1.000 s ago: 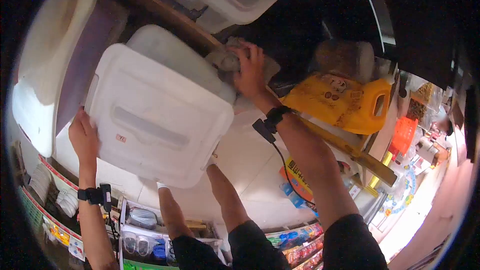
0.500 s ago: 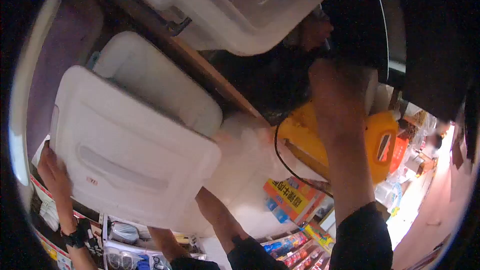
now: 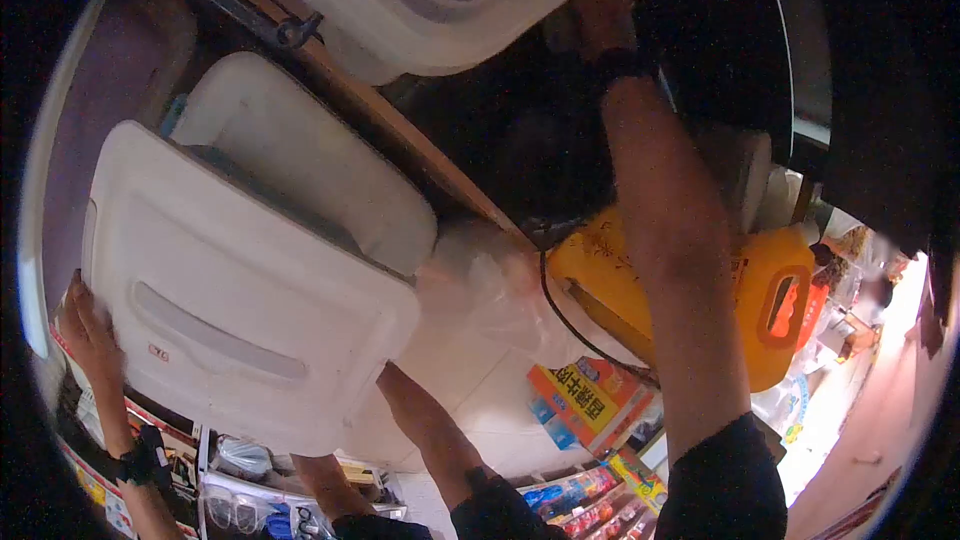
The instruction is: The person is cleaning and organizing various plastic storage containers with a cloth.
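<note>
On the left, my left hand (image 3: 92, 332), a black band on its wrist, grips the edge of a tilted white plastic lid (image 3: 240, 290) with a long raised ridge and a small label. Behind the lid lies a whitish plastic tub (image 3: 310, 165). My right arm stretches up across a yellow jug (image 3: 590, 255) into a dark space. There, my right hand (image 3: 606, 10) is dim, close beside the lower edge of a large translucent bin (image 3: 400, 30). Its fingers are in deep shadow, and I cannot tell what they hold.
A wooden edge (image 3: 400, 135) runs diagonally below the bin. Near the jug lie a black cable (image 3: 565, 315), a clear plastic bag (image 3: 500, 290) and an orange printed carton (image 3: 590, 400). Packaged goods (image 3: 580, 485) fill the lower shelves. Two bare limbs (image 3: 430, 415) in black cloth extend behind the lid.
My right hand has moved up and a little left, farther into the dark space beside the bin. The lid and my left hand appear slightly farther left; the grip on the lid stays.
</note>
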`<state>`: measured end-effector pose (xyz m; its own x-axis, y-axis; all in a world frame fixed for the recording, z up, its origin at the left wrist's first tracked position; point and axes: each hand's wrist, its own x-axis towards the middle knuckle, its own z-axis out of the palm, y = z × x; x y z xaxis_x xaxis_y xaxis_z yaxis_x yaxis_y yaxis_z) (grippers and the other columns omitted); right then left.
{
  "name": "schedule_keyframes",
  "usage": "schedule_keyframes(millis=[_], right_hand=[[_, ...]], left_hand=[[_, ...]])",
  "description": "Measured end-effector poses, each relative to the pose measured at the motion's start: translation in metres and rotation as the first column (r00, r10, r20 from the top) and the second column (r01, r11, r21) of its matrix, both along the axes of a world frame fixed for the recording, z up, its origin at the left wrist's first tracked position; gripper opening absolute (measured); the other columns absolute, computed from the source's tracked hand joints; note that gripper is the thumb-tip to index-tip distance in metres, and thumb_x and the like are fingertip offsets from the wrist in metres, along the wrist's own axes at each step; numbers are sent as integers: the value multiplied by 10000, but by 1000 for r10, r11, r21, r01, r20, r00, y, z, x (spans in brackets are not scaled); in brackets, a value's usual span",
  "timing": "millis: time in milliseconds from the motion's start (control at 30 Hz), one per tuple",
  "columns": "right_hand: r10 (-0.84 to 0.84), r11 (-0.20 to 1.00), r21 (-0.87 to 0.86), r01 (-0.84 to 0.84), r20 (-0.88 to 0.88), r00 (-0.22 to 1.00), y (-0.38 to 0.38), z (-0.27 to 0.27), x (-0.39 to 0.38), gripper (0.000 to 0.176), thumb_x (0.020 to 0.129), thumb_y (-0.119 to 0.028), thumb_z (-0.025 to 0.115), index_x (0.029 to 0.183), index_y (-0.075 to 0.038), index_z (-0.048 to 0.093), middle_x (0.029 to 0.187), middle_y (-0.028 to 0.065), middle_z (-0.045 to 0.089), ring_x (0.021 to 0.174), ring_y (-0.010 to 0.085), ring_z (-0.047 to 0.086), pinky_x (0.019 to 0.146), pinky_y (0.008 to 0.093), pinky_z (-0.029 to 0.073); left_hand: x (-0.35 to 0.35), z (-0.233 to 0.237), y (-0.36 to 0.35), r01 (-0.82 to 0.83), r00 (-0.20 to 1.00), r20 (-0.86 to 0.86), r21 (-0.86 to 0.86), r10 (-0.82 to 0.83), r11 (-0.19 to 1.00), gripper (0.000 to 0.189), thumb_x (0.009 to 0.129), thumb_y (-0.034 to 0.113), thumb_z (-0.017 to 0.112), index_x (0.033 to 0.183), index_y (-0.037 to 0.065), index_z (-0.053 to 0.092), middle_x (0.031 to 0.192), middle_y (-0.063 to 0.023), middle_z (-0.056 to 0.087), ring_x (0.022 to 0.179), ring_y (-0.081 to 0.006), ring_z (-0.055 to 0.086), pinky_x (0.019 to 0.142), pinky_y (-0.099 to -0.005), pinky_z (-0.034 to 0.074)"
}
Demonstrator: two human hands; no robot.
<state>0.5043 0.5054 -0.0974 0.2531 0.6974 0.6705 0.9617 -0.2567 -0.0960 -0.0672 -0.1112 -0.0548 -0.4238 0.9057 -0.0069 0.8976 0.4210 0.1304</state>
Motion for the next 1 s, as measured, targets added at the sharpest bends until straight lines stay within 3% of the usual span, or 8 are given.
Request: schedule_keyframes(millis=[233,367,433,467,500,700,900,1000], right_hand=[[141,990,-18,-140,40,989,-46,6,-27,493,787,-390,705,1150,-66,626,1072,171,634,922,350,640,743,498,529],[161,987,8,-161,50,986,-87,-1,-53,505,785,-386,708,1167,-68,618,1102,185,619,955,365,628,774,509,526],[157,987,23,-159,63,986,-111,10,-64,508,785,-385,709,1171,-68,616,1109,188,615,963,369,625,781,512,525],[267,955,-138,-263,7,964,-132,22,-65,516,786,-356,709,1199,-66,600,1167,209,566,1031,399,573,845,531,494],[359,886,-289,-362,-66,931,-153,33,-68,528,787,-327,710,1227,-64,584,1226,231,516,1099,428,520,908,550,462],[386,855,-263,-447,-253,887,-212,38,-93,528,758,-267,712,1236,-81,589,1245,245,502,1141,442,475,944,562,413],[401,837,-339,-430,-154,903,-269,45,-102,541,754,-267,711,1264,-129,594,1271,239,482,1161,448,469,963,565,402],[404,785,-396,-476,-255,878,-270,50,-97,529,757,-244,710,1262,-129,602,1301,232,472,1186,454,459,1001,562,388]], left_hand=[[35,22,42,-12,987,160,55,4,998,507,1062,301,390,1260,-127,577,1134,-293,666,1046,-334,646,958,-391,461],[39,24,49,-66,984,169,39,59,997,506,1050,285,388,1260,-137,571,1116,-315,659,1041,-375,648,928,-403,479],[36,15,47,22,994,102,38,-26,999,503,1051,279,383,1258,-139,571,1116,-318,658,1040,-392,646,922,-413,480],[33,14,46,103,994,31,29,-104,994,501,1052,274,377,1256,-140,571,1116,-320,657,1039,-409,645,915,-423,482],[57,37,67,-40,971,235,22,34,999,506,1051,277,371,1246,-143,577,1123,-326,654,1050,-425,642,917,-432,480],[79,50,83,-50,954,299,81,24,995,491,1047,263,380,1210,-144,601,1049,-323,671,966,-427,661,873,-432,497],[86,63,91,-103,930,352,-30,107,994,479,1041,260,381,1177,-129,624,1019,-322,670,938,-448,656,846,-452,499],[88,62,91,-69,951,306,95,37,993,481,1041,265,377,1175,-124,627,1027,-316,672,941,-451,654,848,-456,499]])
